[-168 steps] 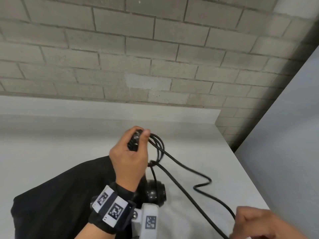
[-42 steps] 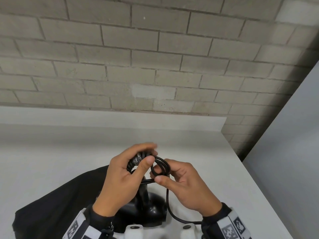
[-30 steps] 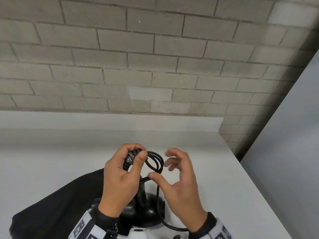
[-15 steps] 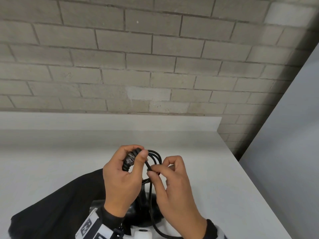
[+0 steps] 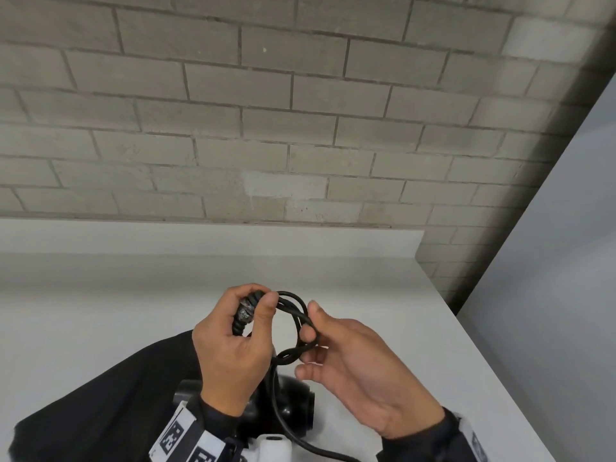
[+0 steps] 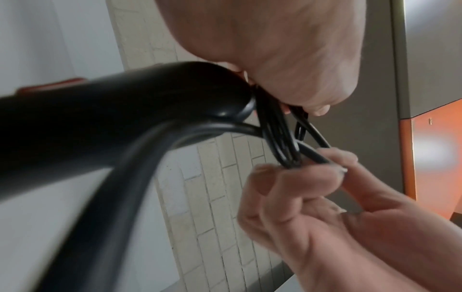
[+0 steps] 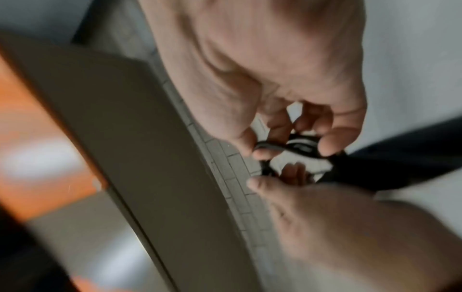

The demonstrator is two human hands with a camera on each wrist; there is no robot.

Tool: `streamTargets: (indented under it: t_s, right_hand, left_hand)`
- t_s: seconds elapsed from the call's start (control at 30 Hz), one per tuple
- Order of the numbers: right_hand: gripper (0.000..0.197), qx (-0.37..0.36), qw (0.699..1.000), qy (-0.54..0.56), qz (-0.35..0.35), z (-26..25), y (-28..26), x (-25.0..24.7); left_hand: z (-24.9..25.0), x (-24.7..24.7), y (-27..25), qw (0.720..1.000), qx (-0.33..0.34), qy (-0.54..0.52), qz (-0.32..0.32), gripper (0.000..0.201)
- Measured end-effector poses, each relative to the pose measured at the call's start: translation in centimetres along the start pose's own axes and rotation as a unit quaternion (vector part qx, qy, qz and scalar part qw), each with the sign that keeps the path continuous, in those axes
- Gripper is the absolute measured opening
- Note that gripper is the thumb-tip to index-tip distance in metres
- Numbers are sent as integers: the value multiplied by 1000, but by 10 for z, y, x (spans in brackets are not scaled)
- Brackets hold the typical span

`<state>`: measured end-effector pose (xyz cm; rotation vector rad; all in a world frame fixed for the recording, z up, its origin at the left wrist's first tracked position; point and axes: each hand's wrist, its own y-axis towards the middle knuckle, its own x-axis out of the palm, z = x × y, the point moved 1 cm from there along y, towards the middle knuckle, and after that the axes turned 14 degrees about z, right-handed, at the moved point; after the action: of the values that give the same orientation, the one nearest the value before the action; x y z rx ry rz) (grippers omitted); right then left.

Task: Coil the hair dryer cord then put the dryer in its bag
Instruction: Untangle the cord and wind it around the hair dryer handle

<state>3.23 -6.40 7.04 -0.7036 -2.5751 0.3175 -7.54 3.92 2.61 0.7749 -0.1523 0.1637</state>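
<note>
In the head view the black hair dryer [image 5: 295, 408] hangs low over the black bag [image 5: 100, 395], its handle pointing up. My left hand [image 5: 259, 300] grips the ribbed end of the handle and the coiled turns of the black cord [image 5: 295, 303] against it. My right hand [image 5: 308, 338], palm up beside it, has fingers hooked through the loop and pinches the cord. The left wrist view shows the handle [image 6: 100, 118], the bunched loops [image 6: 277, 136] and the right fingertips [image 6: 300, 173] closed on them. A loose length of cord [image 5: 283, 428] trails down out of view.
A white table [image 5: 100, 311] ends at a right edge [image 5: 493, 371]. A grey brick wall [image 5: 266, 128] stands behind a low white ledge [image 5: 200, 240]. A pale panel [image 5: 566, 261] rises at the right. The bag lies flat at the lower left.
My right hand, which pinched the cord next to the left thumb, has turned palm up and shifted right with a finger through the loop. The left hand has kept its grip.
</note>
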Motion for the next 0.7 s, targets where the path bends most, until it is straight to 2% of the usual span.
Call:
streamTargets:
  t_s: [0.07, 0.13, 0.2, 0.3, 0.47, 0.57, 0.63, 0.67, 0.7]
  right_hand:
    - [31, -111, 982, -150, 28, 4, -2, -1]
    - [17, -251, 925, -275, 80, 12, -3, -2]
    - [7, -350, 881, -294, 124, 20, -3, -1]
    - [8, -383, 875, -259, 142, 31, -4, 6]
    - [9, -324, 895, -271, 143, 32, -6, 7]
    - [10, -234, 939, -229, 109, 20, -4, 4]
    - [14, -127, 984, -115, 51, 8, -5, 1]
    - [16, -57, 998, -29, 14, 2, -6, -1]
    - [19, 12, 998, 60, -13, -2, -6, -3]
  left_hand:
    - [-2, 0, 1, 1000, -9, 7, 5, 30]
    - [-5, 0, 3, 1000, -20, 15, 13, 27]
    - [-7, 1, 4, 1000, -20, 16, 10, 25]
    - [-6, 2, 4, 1000, -19, 13, 9, 23]
    - [-6, 2, 4, 1000, -10, 15, 14, 19]
    - [-6, 2, 5, 1000, 6, 23, 9, 18]
    - [-7, 2, 5, 1000, 10, 26, 11, 18]
    - [-7, 2, 5, 999, 13, 27, 11, 18]
    - [-6, 2, 4, 999, 18, 27, 9, 18]
